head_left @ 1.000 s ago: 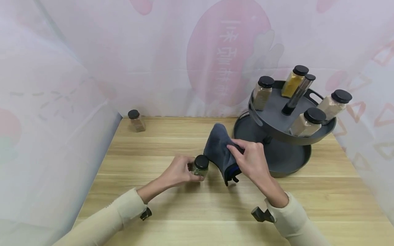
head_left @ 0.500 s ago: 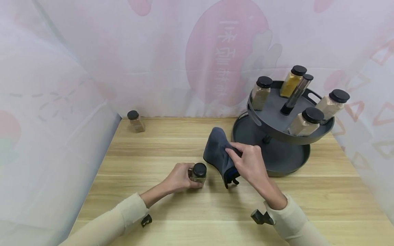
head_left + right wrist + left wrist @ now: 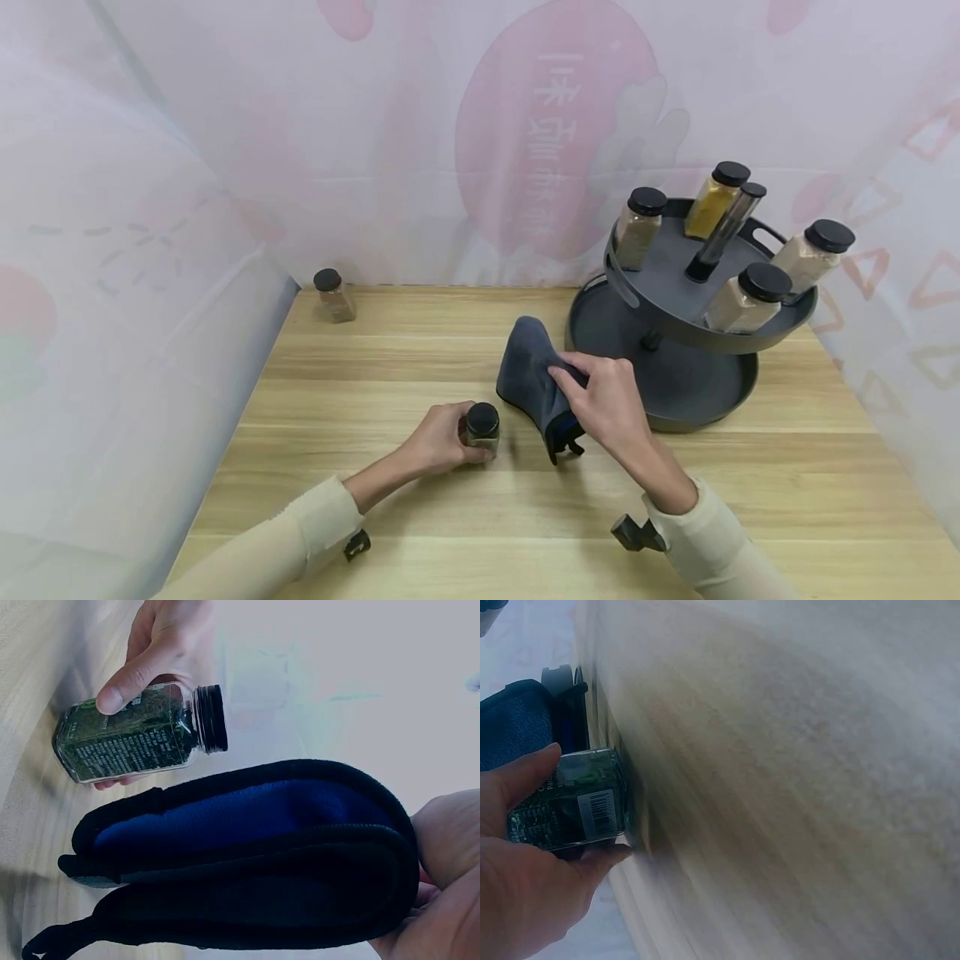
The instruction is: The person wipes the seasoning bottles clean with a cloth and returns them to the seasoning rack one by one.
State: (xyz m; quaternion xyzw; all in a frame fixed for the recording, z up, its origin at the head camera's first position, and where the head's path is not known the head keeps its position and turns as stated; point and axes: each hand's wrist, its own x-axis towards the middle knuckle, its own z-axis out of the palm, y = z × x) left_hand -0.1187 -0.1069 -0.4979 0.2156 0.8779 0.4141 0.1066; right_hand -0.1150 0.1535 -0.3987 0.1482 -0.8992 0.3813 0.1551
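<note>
A square glass spice jar (image 3: 127, 735) with green dried herbs and a black lid stands upright, its base at or just above the wooden table. My left hand (image 3: 438, 437) grips it round the sides, thumb on the near face; a barcode label shows in the left wrist view. To its right, my right hand (image 3: 609, 396) pinches a folded dark grey cloth (image 3: 527, 367) from above. In the right wrist view the cloth has black edging, a blue inner face and a small loop. A narrow gap parts the cloth from the jar.
A two-tier dark grey turntable rack (image 3: 701, 392) stands at the right, with several spice jars on its upper tier, one holding yellow powder (image 3: 711, 208). Another jar (image 3: 335, 298) with brown contents stands at the back left of the table (image 3: 405, 350). Fabric walls enclose the table.
The left hand has drawn the jar slightly toward me and lowered it, away from the cloth. The right hand has come slightly nearer with the cloth.
</note>
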